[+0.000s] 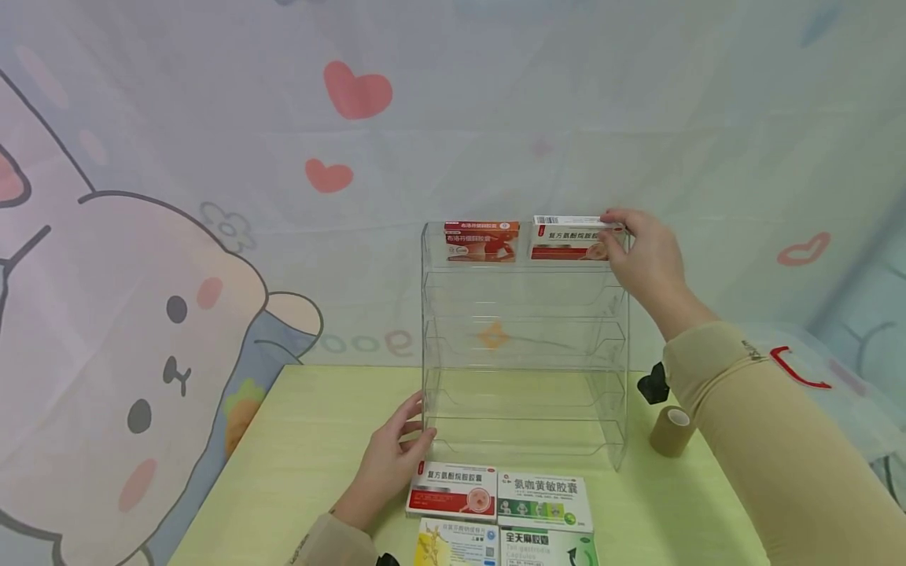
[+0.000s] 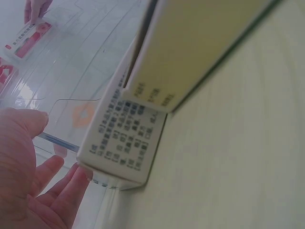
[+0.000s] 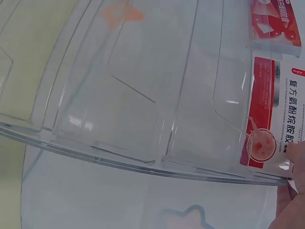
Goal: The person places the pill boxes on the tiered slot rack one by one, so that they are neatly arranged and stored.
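Note:
A clear acrylic display rack (image 1: 524,393) with several tiers stands upright on the table. My right hand (image 1: 651,255) pinches the right end of a white-and-red medicine box (image 1: 569,236) in the top tier. To its left in that tier sits an orange-red medicine box (image 1: 481,242). Low on the rack's left side, my left hand (image 1: 389,464) grips the edge of the side panel, thumb in front and fingers behind. The left wrist view shows the left thumb (image 2: 24,124) near that edge. In the right wrist view, the fingertips touch the white-and-red box (image 3: 281,114).
In front of the rack lie a second white-and-red box (image 1: 453,491), a white-and-green box (image 1: 543,503), a yellow-and-white box (image 1: 456,542) and another green-and-white box (image 1: 548,548). A brown tape roll (image 1: 671,432), a black object (image 1: 654,385) and a translucent container (image 1: 835,377) are at right.

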`<state>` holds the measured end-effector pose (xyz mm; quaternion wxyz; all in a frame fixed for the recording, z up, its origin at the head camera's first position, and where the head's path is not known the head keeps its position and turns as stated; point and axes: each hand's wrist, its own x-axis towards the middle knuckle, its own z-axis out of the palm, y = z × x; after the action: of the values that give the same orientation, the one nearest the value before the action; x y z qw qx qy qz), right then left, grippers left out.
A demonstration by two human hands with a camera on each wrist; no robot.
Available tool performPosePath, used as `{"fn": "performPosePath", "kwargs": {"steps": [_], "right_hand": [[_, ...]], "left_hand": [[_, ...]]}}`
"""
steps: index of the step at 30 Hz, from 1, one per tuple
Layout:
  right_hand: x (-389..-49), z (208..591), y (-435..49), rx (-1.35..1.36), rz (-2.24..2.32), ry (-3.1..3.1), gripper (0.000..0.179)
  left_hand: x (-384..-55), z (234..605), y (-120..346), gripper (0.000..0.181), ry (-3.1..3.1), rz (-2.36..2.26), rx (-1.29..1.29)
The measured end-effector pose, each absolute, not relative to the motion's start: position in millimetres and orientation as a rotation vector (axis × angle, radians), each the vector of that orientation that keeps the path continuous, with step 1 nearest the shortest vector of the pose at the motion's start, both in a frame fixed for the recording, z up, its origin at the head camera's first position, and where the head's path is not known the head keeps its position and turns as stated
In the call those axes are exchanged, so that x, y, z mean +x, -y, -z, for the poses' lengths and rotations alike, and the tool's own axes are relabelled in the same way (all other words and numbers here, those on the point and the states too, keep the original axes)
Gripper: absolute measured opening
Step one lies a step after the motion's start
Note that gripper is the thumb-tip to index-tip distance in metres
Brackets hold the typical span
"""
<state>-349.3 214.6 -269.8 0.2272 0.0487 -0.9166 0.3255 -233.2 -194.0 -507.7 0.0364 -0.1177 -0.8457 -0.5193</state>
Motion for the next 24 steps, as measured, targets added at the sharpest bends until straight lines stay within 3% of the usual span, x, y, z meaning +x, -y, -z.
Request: {"fn": "performPosePath", "kwargs": {"steps": [17,24], "right_hand": [[-338,271,-207,0.092,-1.008,2.433,0.046],[-325,282,-201,0.098,-1.111,2.215,0.038]], "left_hand": [[-233,508,194,0.068,2.588,1.586,-0.37],[-232,507,194,0.068,2.593,1.594,-0.361]]}}
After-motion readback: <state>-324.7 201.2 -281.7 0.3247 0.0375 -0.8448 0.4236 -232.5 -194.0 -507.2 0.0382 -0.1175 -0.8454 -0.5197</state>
